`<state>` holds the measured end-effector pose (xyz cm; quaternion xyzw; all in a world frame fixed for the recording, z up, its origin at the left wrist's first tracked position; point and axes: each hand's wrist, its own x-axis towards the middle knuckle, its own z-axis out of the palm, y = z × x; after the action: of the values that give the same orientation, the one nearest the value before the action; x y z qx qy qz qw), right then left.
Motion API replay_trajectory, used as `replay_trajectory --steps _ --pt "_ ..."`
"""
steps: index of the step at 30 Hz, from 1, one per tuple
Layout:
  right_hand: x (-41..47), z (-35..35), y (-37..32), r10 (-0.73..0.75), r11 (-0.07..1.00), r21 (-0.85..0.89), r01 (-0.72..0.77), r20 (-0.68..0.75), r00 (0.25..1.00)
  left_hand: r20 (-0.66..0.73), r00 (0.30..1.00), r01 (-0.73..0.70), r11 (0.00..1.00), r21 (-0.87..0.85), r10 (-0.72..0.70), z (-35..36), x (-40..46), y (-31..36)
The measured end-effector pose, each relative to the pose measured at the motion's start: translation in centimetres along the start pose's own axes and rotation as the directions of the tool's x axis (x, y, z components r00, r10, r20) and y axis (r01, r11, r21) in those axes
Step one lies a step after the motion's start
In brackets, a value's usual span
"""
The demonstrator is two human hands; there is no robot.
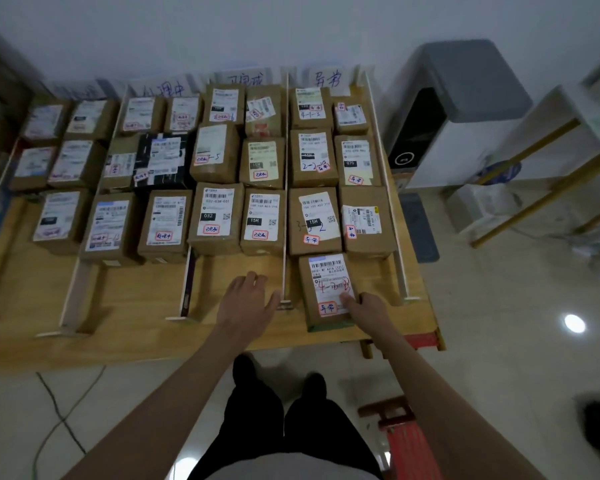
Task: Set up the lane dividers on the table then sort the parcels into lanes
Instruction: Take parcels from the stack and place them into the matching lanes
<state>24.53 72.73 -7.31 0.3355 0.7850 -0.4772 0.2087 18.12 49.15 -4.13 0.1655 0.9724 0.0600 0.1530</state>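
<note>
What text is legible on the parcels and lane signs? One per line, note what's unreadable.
"异常": sign behind the right lane
"处理中": sign behind the second lane
"032-038-E01" and "032": parcel in the third lane
"15H": parcel beside it
"4-1-3": far parcel, right lane
"异常" in red: parcel under the right hand
Remaining labels, barcodes and the far-left sign: too small or blurred.
</note>
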Motion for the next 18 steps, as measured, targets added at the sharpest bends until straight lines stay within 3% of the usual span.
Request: replay_trajectory --steps 18 --pt "6.4 2.6 1.5 0.059 0.996 0.067 -0.060 0.015 0.998 0.038 0.997 0.063 0.998 -0.017 -0.063 0.0 1.9 -0.7"
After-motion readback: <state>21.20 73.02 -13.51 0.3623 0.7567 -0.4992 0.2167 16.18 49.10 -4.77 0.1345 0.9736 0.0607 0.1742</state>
